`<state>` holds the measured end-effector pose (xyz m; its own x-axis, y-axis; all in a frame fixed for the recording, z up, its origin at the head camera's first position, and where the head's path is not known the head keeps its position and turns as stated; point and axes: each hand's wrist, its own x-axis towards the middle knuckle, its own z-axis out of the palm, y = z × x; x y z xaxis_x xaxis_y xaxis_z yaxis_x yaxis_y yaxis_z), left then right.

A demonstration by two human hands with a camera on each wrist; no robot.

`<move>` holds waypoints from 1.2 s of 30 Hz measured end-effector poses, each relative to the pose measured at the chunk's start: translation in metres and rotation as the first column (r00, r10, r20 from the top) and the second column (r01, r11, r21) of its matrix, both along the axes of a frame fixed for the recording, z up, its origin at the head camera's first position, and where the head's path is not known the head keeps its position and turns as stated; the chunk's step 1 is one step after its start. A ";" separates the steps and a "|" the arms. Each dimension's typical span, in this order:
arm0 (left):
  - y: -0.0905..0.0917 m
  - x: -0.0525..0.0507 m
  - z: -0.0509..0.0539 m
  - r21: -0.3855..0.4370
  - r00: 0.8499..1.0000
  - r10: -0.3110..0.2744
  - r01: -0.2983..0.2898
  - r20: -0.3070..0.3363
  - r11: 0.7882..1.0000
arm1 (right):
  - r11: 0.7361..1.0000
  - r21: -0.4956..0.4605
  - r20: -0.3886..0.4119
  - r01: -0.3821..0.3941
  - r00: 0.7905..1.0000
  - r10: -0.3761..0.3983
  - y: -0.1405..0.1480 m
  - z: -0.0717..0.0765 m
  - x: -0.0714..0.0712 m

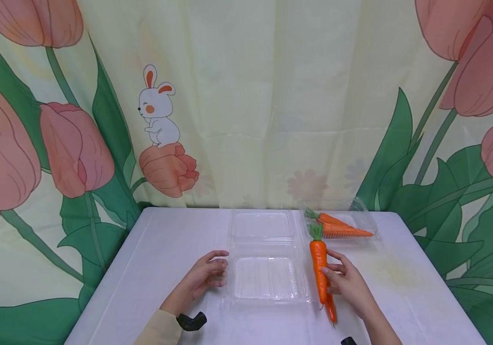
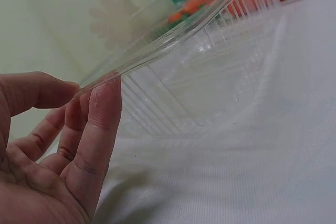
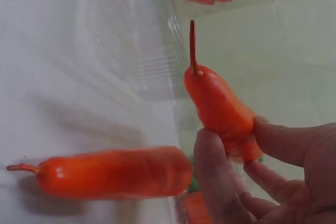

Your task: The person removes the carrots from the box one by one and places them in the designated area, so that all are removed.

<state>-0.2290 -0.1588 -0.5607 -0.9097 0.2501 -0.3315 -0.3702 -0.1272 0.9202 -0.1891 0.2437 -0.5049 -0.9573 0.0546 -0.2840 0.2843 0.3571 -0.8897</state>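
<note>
A clear plastic clamshell box (image 1: pixel 268 280) lies with its lid (image 1: pixel 261 225) folded back on the table. At its left side, my left hand (image 1: pixel 207 274) pinches the rim (image 2: pixel 157 51) between thumb and fingers, as the left wrist view shows. My right hand (image 1: pixel 350 285) grips an orange carrot (image 1: pixel 318 268) with a green top, raised just right of the box, its thin root tip up in the right wrist view (image 3: pixel 226 111). Below it, a second carrot (image 1: pixel 331 310) lies on the table, partly hidden by the held one in the head view.
Another clear plastic box (image 1: pixel 365 218) stands at the back right with carrots (image 1: pixel 343 227) in it. A white cloth covers the table (image 1: pixel 164 239). Behind hangs a curtain (image 1: pixel 238 96) printed with tulips and a rabbit.
</note>
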 end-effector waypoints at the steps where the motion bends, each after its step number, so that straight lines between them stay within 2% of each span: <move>1: 0.000 0.000 0.000 0.000 1.000 0.002 -0.002 0.001 1.000 | 1.000 0.000 0.005 0.001 1.000 -0.001 0.002 0.000 0.000; 11: 0.001 0.000 0.001 -0.014 1.000 0.016 -0.016 0.009 1.000 | 1.000 0.011 0.033 -0.006 0.999 0.006 0.020 -0.003 0.004; 25: 0.000 -0.002 -0.002 0.002 1.000 0.018 -0.018 0.019 1.000 | 1.000 0.012 0.099 -0.004 0.995 0.003 0.052 -0.015 0.013; 36: 0.000 -0.005 -0.006 -0.006 0.999 0.031 -0.031 0.023 0.999 | 1.000 0.027 0.132 -0.008 0.991 0.004 0.062 -0.023 0.018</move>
